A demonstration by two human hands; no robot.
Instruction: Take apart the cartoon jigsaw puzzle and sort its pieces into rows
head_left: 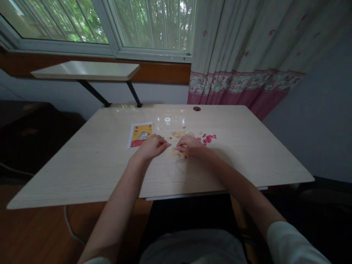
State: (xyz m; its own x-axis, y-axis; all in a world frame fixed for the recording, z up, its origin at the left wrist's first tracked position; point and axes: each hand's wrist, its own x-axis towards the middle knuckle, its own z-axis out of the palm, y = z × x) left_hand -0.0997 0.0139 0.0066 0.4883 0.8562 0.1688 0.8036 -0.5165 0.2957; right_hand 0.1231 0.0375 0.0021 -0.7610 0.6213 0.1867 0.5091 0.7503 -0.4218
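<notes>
My left hand [153, 146] rests low over the table beside a yellow and red picture card [139, 129] with a white cartoon animal on it. Its thumb and fingers are pinched together; whatever lies between them is too small to make out. A short gap to the right, my right hand [190, 143] is curled with fingertips down among yellow jigsaw puzzle pieces [178, 155]. Its grip is partly hidden, and I cannot tell what it holds. More pale yellow pieces [176, 134] lie just beyond both hands. Red puzzle pieces [208, 139] are heaped right of my right hand.
The pieces lie on a pale wooden table [242, 146]. A small raised shelf [88, 70] on black legs stands at its back left. Near the back edge is a round cable hole [197, 109]. A curtain [233, 73] hangs behind, beside the window [154, 25].
</notes>
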